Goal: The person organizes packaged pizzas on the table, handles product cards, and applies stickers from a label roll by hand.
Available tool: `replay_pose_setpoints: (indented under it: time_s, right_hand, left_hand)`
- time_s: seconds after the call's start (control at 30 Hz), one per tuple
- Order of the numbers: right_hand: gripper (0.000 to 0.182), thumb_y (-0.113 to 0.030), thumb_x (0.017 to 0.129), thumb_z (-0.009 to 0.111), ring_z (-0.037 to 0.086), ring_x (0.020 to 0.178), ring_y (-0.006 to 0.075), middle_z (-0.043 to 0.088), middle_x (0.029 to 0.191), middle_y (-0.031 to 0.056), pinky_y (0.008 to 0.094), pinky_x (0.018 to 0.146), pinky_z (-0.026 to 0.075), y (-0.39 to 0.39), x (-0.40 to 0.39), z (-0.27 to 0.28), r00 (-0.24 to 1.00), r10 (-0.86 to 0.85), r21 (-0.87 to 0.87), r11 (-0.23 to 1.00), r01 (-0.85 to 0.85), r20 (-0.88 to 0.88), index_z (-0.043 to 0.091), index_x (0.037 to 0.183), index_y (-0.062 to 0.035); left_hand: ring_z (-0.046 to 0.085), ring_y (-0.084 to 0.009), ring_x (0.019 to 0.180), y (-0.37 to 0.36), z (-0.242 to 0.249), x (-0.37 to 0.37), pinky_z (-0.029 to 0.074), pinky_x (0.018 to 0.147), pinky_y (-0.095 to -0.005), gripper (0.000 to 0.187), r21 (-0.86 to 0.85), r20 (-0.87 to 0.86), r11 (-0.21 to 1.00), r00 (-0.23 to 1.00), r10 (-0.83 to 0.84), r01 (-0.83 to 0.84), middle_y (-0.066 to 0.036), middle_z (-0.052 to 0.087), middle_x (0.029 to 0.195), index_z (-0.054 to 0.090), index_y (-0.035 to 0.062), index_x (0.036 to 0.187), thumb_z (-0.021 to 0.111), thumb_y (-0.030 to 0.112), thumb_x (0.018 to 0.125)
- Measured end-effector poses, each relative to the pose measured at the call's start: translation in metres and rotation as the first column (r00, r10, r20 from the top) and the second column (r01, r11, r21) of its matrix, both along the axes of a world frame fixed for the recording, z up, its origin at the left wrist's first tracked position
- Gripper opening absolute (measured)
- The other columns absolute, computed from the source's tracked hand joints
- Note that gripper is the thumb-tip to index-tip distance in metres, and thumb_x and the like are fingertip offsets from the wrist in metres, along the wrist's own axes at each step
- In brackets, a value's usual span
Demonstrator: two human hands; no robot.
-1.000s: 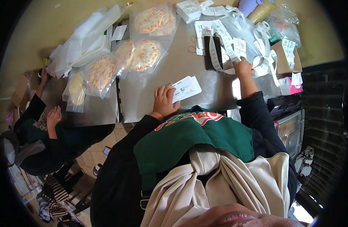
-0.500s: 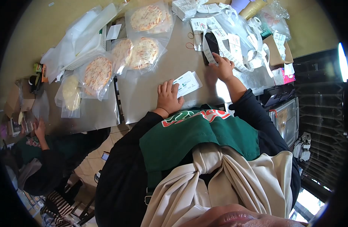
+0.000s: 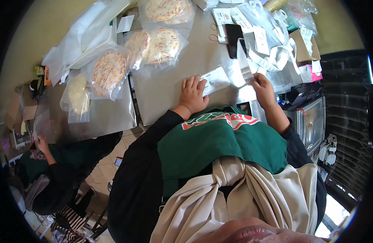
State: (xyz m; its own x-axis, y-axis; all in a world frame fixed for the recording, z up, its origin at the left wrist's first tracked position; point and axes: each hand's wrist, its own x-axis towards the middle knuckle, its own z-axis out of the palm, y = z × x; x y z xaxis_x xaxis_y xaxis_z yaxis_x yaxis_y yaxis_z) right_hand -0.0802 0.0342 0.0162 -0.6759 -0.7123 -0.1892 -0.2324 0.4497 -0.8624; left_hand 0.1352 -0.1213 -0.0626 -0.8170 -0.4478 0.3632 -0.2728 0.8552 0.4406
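Note:
My left hand (image 3: 193,94) lies flat on the steel table, its fingertips against the edge of a small stack of white printed packets (image 3: 215,80). My right hand (image 3: 262,87) pinches the free end of a long white label strip (image 3: 244,65). From there the strip runs up beside a black phone (image 3: 234,36) and seems to join the loose coils of label strip (image 3: 277,60) on the right. Bundles of printed white packets (image 3: 223,22) lie above and beside the phone.
Bagged pizzas (image 3: 164,45) lie on the table at left, near a white basket (image 3: 93,52) with plastic film. A cardboard box (image 3: 306,44) stands at the right. A co-worker's hand (image 3: 42,144) handles a clear bag at far left. Red rubber bands (image 3: 213,37) lie near the packets.
My right hand has drawn the strip's end away from the phone, down and to the right, uncovering the phone. My left hand stays by the packet stack. The view has shifted slightly.

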Motion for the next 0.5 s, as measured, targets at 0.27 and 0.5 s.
replay_pose_setpoints:
  time_s: [0.27,0.5]
  right_hand:
    - [0.016,0.001,0.081,0.050,0.054,0.082,0.0106,0.059,0.089,0.0041,0.0230,0.077,0.042,0.002,0.018,0.003,0.957,-0.012,-0.173,0.983,0.065,0.290,0.056,0.096,0.0013]
    - [0.020,0.004,0.082,0.048,0.055,0.086,0.0116,0.060,0.092,0.0046,0.0245,0.081,0.043,-0.020,0.025,0.002,0.902,0.171,-0.295,0.954,-0.051,0.397,0.054,0.101,0.0012]
  left_hand:
    - [0.039,-0.0306,0.112,0.002,-0.001,0.004,0.026,0.096,-0.0478,0.053,-0.017,0.045,1.000,0.999,0.027,-0.026,-0.015,0.043,0.119,0.050,0.0084,0.111,0.063,0.030,0.065]
    - [0.042,-0.0272,0.107,0.005,0.047,0.000,0.030,0.093,-0.0452,0.047,-0.049,0.009,0.990,0.991,0.132,-0.132,-0.013,0.049,0.114,0.058,0.0056,0.103,0.062,0.044,0.075]
